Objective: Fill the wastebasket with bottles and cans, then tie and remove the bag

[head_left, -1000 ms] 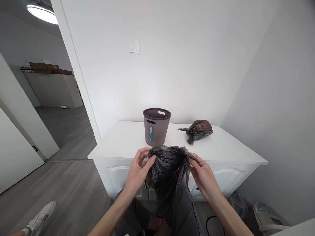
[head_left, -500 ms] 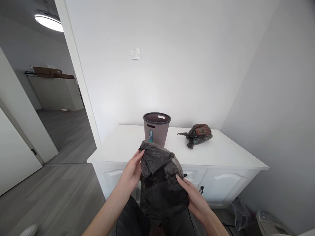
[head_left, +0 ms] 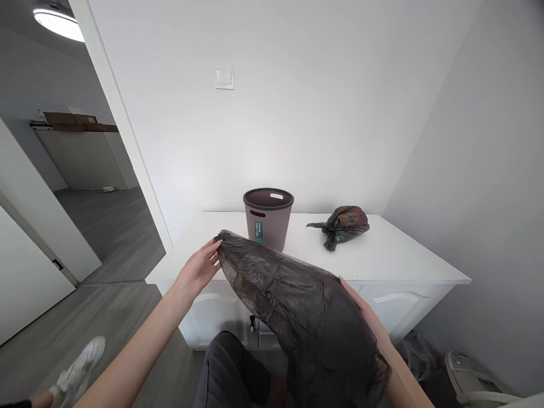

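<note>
A thin black bin bag [head_left: 293, 300] is stretched between my two hands, its lower part hanging in front of the cabinet. My left hand [head_left: 199, 269] pinches its gathered upper left corner between thumb and fingers. At the right, my right hand [head_left: 361, 303] grips the bag's upper edge; most of its fingers are hidden by the dark film. Just behind the bag stands a mauve waste bin [head_left: 276, 226], upright, with a dark rim, slot handles and a label. Farther right lies a knotted dark plastic bag [head_left: 346, 226] with something reddish brown inside, untouched by either hand.
The bin stands on a white cabinet [head_left: 408, 255] against a wall with a light switch [head_left: 224, 78]. A doorway opens at the left, with a white shoe [head_left: 83, 362] on the floor. At lower right are a clear plastic bag [head_left: 419, 354] and a grey appliance [head_left: 471, 377].
My hands have moved apart, the left one leftward and the right one rightward and up. The bin bag, bunched before, is now drawn out longer. A shoe shows more fully at lower left.
</note>
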Available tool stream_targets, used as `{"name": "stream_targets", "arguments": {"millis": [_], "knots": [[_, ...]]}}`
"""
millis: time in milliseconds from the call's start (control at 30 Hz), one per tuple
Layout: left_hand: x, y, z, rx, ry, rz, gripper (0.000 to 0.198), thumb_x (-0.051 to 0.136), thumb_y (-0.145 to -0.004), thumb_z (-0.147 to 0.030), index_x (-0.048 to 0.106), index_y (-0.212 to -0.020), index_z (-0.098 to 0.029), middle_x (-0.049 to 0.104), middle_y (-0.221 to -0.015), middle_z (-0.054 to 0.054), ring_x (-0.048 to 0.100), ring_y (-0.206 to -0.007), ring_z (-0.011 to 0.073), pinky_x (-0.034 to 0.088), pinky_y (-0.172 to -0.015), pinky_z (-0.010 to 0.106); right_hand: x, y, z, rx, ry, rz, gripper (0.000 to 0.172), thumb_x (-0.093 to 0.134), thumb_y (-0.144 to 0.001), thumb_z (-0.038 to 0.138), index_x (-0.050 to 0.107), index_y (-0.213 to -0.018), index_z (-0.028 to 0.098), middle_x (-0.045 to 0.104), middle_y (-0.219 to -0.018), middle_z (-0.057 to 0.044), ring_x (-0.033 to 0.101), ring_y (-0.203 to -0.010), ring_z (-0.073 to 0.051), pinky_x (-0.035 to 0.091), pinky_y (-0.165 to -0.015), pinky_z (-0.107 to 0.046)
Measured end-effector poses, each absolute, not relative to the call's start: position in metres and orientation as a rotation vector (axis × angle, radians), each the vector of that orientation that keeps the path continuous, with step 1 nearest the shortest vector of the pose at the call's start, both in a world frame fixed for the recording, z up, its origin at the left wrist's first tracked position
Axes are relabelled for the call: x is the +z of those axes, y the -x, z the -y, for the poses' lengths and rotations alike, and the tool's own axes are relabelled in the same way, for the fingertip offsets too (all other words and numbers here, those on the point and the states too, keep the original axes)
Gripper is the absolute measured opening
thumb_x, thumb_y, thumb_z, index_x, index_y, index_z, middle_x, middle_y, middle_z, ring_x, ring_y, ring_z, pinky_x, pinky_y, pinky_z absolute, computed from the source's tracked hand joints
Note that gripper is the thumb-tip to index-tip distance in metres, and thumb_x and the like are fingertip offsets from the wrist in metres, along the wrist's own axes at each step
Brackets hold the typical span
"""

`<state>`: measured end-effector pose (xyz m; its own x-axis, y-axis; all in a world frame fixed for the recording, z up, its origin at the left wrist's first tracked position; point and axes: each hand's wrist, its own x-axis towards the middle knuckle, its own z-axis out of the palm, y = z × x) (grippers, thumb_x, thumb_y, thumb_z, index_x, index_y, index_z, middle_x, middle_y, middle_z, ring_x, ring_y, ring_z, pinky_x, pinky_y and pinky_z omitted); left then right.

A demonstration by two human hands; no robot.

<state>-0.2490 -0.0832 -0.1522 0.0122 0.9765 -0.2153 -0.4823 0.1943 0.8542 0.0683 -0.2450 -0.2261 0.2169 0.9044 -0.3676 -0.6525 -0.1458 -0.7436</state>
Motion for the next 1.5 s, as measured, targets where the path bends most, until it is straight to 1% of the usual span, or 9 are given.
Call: {"name": "stream_targets", "arguments": {"millis": [133,267,400,567,667,800,1033,1333,1500], "knots": [[-0.157,0.249,0.082,1.359,-0.760,-1.132,0.034,0.081,-0.077,-0.007,0.066,-0.105,-0.020,0.070,-0.111,0.007,0.066,-0.104,0.0182,0.051,-0.095,0.031,-0.215,-0.070,0.236,1.232,1.045,0.340,0.030,0.091,-0.057,0.035,0.085,-0.087,0.036,0.078,-0.125,0.004,0.055,-0.142,-0.032,0.057,-0.109,-0.036],[-0.140,0.238,0.107,1.617,-1.051,-1.316,0.039,0.084,-0.076,-0.014,0.065,-0.109,-0.024,0.062,-0.131,0.008,0.054,-0.133,0.0234,0.040,-0.113,0.035,-0.211,-0.063,0.218,1.330,0.938,0.357,0.034,0.089,-0.068,0.045,0.084,-0.099,0.031,0.079,-0.121,0.001,0.061,-0.135,-0.032,0.057,-0.108,-0.038],[-0.099,0.211,0.155,1.322,-1.602,-1.022,0.016,0.078,-0.085,-0.031,0.071,-0.097,-0.024,0.070,-0.112,0.007,0.064,-0.112,0.0253,0.049,-0.102,0.034,-0.187,-0.037,0.199,1.542,0.768,0.524,0.039,0.084,-0.083,0.047,0.079,-0.116,0.028,0.078,-0.122,-0.003,0.069,-0.123,-0.027,0.061,-0.096,-0.033],[-0.075,0.185,0.190,1.177,-2.025,-0.932,0.030,0.086,-0.077,-0.033,0.074,-0.104,-0.027,0.073,-0.106,0.006,0.065,-0.102,0.0273,0.053,-0.091,0.035,-0.150,-0.005,0.191,1.579,0.659,0.695,0.033,0.085,-0.084,0.042,0.079,-0.109,0.021,0.079,-0.111,-0.004,0.074,-0.097,-0.019,0.060,-0.077,-0.024],[-0.080,0.186,0.187,1.060,-2.128,-0.974,0.012,0.076,-0.087,-0.037,0.076,-0.092,-0.026,0.074,-0.094,0.005,0.066,-0.090,0.0242,0.052,-0.079,0.032,-0.142,-0.006,0.196,1.562,0.667,0.695,0.031,0.085,-0.084,0.042,0.078,-0.106,0.022,0.079,-0.111,-0.004,0.072,-0.100,-0.019,0.059,-0.080,-0.025],[-0.085,0.192,0.182,0.982,-2.117,-1.044,0.022,0.067,-0.095,-0.043,0.075,-0.085,-0.025,0.074,-0.087,0.004,0.067,-0.083,0.0224,0.046,-0.067,0.029,-0.141,-0.019,0.204,1.536,0.710,0.645,0.037,0.087,-0.081,0.040,0.077,-0.113,0.025,0.079,-0.113,-0.003,0.072,-0.104,-0.021,0.060,-0.080,-0.027],[-0.086,0.181,0.199,0.891,-2.141,-0.898,0.025,0.084,-0.079,-0.046,0.077,-0.091,-0.026,0.076,-0.089,0.005,0.067,-0.082,0.0230,0.049,-0.069,0.030,-0.133,-0.023,0.215,1.520,0.690,0.604,0.022,0.087,-0.082,0.034,0.078,-0.098,0.022,0.079,-0.101,-0.001,0.069,-0.086,-0.013,0.057,-0.075,-0.022],[-0.085,0.190,0.195,0.896,-2.052,-0.884,0.032,0.069,-0.090,-0.052,0.077,-0.075,-0.024,0.074,-0.081,0.004,0.064,-0.077,0.0212,0.051,-0.074,0.031,-0.124,-0.034,0.224,1.532,0.708,0.706,0.026,0.092,-0.074,0.026,0.078,-0.095,0.020,0.079,-0.097,0.000,0.068,-0.082,-0.012,0.055,-0.074,-0.022],[-0.079,0.197,0.192,0.916,-1.965,-0.908,0.043,0.069,-0.088,-0.059,0.065,-0.067,-0.022,0.056,-0.067,0.000,0.049,-0.063,0.0145,0.041,-0.059,0.026,-0.122,-0.059,0.229,1.562,0.837,0.845,0.030,0.095,-0.069,0.024,0.077,-0.093,0.019,0.077,-0.085,0.001,0.066,-0.074,-0.012,0.053,-0.069,-0.024]]}}
